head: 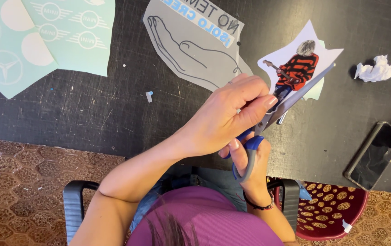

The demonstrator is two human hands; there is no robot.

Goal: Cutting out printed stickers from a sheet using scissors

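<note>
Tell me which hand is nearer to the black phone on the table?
Right. The right hand, holding the blue scissors, sits closer to the black phone. The left hand, holding the printed picture, is farther to the left.

Cutout (301, 64): white-bordered paper picture, guitarist in red-and-black striped top; held tilted above dark table, lower edge between blades. Scissors (255, 141): blue handles, grey blades, pointing up-right into the paper.
</note>
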